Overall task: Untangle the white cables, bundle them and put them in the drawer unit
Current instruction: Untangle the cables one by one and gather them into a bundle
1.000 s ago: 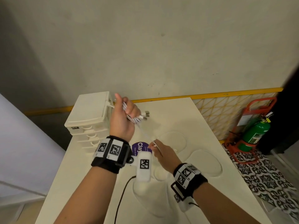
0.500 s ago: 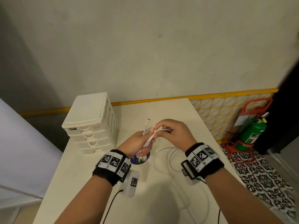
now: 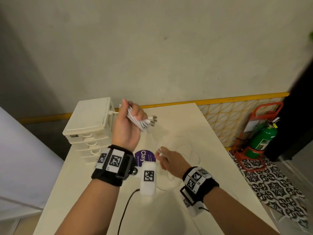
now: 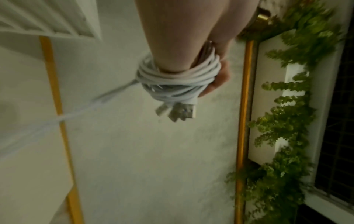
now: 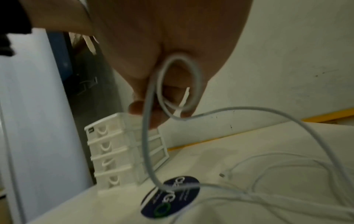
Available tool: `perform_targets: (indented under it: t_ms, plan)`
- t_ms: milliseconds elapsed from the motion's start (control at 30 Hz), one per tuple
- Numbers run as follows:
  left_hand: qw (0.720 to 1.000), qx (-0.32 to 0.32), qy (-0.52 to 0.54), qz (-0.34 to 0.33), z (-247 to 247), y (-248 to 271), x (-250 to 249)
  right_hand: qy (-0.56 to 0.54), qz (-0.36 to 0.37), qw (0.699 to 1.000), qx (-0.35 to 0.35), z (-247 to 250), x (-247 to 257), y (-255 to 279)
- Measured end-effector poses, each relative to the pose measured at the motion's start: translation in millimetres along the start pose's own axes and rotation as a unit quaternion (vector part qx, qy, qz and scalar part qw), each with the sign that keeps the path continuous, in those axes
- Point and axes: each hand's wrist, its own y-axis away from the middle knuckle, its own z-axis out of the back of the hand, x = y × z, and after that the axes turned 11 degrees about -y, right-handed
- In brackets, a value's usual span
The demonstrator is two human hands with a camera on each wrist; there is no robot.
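My left hand [image 3: 130, 119] is raised beside the cream drawer unit [image 3: 91, 119] and grips a wound bundle of white cable [image 3: 141, 122], its USB plugs [image 4: 178, 112] sticking out past the fingers. From the bundle a loose strand [image 3: 151, 139] runs down to my right hand [image 3: 167, 160], which pinches a small loop of that cable [image 5: 180, 84] low over the table. More loose white cable [image 3: 191, 150] lies in loops on the table to the right. The drawer unit [image 5: 114, 156] shows all its drawers shut.
A round purple sticker [image 3: 144, 157] lies on the cream table [image 3: 211, 150] between my hands. A green fire extinguisher [image 3: 261, 140] in an orange stand is on the floor at right. The wall stands close behind the table's far edge.
Half a second ago both hands met at the table's middle; now my left hand has risen with the bundle towards the drawer unit and my right has dropped back, drawing the strand out.
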Motion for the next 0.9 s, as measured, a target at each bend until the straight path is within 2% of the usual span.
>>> perform_targets:
  t_ms: [67, 100, 133, 167, 233, 267, 300, 333, 367, 433, 533, 600, 767, 800, 900]
  plan:
    - [0.991, -0.074, -0.099, -0.052, 3.0, -8.6, -6.8, 0.000, -0.007, 0.999, 0.035, -4.5, -2.5, 9.1]
    - [0.976, -0.103, -0.172, -0.080, 7.0, -11.6, -7.2, 0.005, 0.002, 0.999, 0.040, -4.6, -0.7, 11.9]
    - [0.952, -0.124, -0.259, -0.104, 12.1, -13.9, -5.0, 0.012, 0.020, 0.999, 0.033, -3.3, 3.4, 13.7]
    - [0.916, -0.135, -0.357, -0.123, 18.7, -14.3, -0.4, 0.016, 0.041, 0.999, 0.020, -1.2, 8.1, 13.7]
    - [0.821, -0.103, -0.546, -0.131, 33.0, -10.9, 12.7, -0.005, 0.088, 0.996, -0.020, 5.4, 22.0, 12.0]
    - [0.775, -0.063, -0.620, -0.108, 41.5, -7.8, 20.3, -0.032, 0.108, 0.993, -0.042, 10.2, 27.7, 10.4]
    - [0.742, -0.021, -0.666, -0.065, 46.7, -3.1, 25.5, -0.059, 0.125, 0.988, -0.065, 16.4, 32.0, 8.1]
    - [0.728, 0.015, -0.685, -0.013, 49.7, 2.8, 28.7, -0.078, 0.139, 0.983, -0.087, 23.5, 35.7, 6.2]
    - [0.726, 0.047, -0.685, 0.037, 50.3, 8.4, 31.0, -0.088, 0.153, 0.978, -0.108, 31.8, 39.0, 3.6]
    - [0.746, 0.102, -0.646, 0.125, 45.6, 19.7, 32.7, -0.052, 0.184, 0.971, -0.147, 48.8, 40.6, -2.8]
    - [0.780, 0.179, -0.565, 0.199, 31.2, 32.5, 31.5, 0.150, 0.217, 0.946, -0.189, 66.8, 27.6, -12.3]
    - [0.802, 0.193, -0.519, 0.225, 26.6, 36.7, 30.1, 0.227, 0.219, 0.931, -0.183, 74.8, 16.5, -16.0]
    - [0.868, 0.177, -0.383, 0.261, 26.9, 42.0, 25.7, 0.260, 0.252, 0.919, -0.153, 75.9, 15.9, -18.9]
    - [0.882, 0.182, -0.347, 0.262, 27.9, 42.8, 24.7, 0.266, 0.239, 0.922, -0.150, 76.6, 13.6, -19.8]
    - [0.903, 0.227, -0.255, 0.261, 22.7, 47.2, 20.6, 0.202, 0.106, 0.964, -0.136, 81.3, 8.1, -20.4]
